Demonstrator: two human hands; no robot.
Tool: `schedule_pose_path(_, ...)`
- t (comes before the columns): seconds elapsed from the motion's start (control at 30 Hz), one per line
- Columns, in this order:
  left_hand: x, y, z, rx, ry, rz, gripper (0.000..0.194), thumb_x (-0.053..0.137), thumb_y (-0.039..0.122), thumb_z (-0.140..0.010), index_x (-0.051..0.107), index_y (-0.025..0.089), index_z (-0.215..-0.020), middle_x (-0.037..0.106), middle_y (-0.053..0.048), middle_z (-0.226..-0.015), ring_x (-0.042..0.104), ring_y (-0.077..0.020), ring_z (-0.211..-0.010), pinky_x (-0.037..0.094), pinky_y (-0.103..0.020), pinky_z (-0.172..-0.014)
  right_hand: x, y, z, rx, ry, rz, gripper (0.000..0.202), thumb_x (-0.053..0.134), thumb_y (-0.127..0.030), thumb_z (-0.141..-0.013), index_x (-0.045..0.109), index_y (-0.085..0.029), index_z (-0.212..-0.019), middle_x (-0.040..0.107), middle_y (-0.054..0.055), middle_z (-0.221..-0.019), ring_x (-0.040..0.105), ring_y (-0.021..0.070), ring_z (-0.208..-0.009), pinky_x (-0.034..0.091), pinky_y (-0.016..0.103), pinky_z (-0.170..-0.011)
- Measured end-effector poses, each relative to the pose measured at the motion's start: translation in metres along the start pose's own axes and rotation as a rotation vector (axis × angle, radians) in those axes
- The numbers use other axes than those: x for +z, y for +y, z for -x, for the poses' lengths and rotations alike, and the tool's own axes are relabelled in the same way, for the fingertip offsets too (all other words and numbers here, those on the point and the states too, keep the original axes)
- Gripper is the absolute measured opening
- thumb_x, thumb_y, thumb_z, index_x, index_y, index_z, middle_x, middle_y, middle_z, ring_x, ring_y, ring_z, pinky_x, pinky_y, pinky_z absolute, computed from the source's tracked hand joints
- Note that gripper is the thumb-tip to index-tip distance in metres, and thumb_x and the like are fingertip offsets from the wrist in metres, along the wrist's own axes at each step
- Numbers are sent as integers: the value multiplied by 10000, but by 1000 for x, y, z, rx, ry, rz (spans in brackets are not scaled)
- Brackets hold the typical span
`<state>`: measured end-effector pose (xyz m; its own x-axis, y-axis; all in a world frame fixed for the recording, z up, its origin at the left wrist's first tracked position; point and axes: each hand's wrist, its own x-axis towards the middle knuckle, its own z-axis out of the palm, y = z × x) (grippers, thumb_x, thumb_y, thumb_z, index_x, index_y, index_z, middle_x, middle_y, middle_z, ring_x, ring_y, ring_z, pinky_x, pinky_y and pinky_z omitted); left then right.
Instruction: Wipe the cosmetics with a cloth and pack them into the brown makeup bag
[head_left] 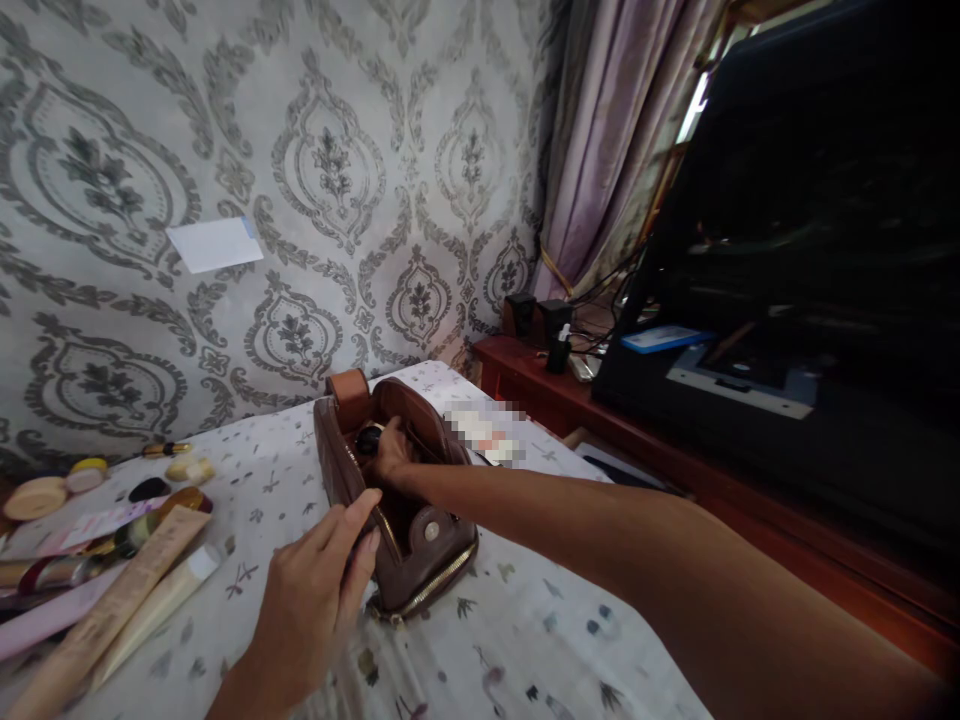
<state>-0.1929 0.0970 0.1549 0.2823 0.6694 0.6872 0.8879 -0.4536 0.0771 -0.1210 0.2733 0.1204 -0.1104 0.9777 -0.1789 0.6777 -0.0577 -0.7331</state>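
Note:
A brown quilted cosmetic bag (431, 575) with a gold zipper stands unzipped on the patterned white cloth. My right hand (394, 455) reaches down inside it, its fingertips partly hidden. Against those fingers sits a dark round item with a pale rim (367, 440); whether they grip it I cannot tell. My left hand (319, 575) is at the bag's near left side, index finger stretched toward the zipped edge and thumb apart below it. Nothing shows between its fingers.
Several cosmetic tubes (124, 605) and jars (36, 497) lie on the cloth (262, 490) at left. To the right, a dark red wooden stand (517, 375) holds a large black screen (780, 230) and a small dropper bottle (559, 350). A patterned wall rises behind.

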Motion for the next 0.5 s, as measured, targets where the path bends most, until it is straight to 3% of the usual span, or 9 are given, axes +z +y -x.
schedule_pose_path(0.23,0,1,-2,25,6,-30,305,350,293,-1034,538,174,-1243,700,-34,-804,690,-122,-625,546,-187,-601,-12,-11,18,-181,35,212,544,623,-94,-828,394,-157,-1317,648,129,-1174,642,218,-1005,494,309,-801)
schedule_pose_path(0.37,-1,2,-2,13,2,-29,317,347,298,-1035,543,168,-1248,719,-62,-884,701,-126,-656,545,-191,-589,-18,-15,25,-366,65,356,441,549,-50,-845,454,-173,-1257,546,149,-1331,478,254,-1267,403,374,-1003)
schedule_pose_path(0.5,-1,1,-1,15,2,-31,319,347,305,-1035,545,167,-1244,730,-72,-933,708,-129,-671,546,-193,-580,-14,-5,32,-511,-77,491,494,711,-96,-763,545,-174,-1221,539,147,-1352,473,281,-1282,413,413,-1030)
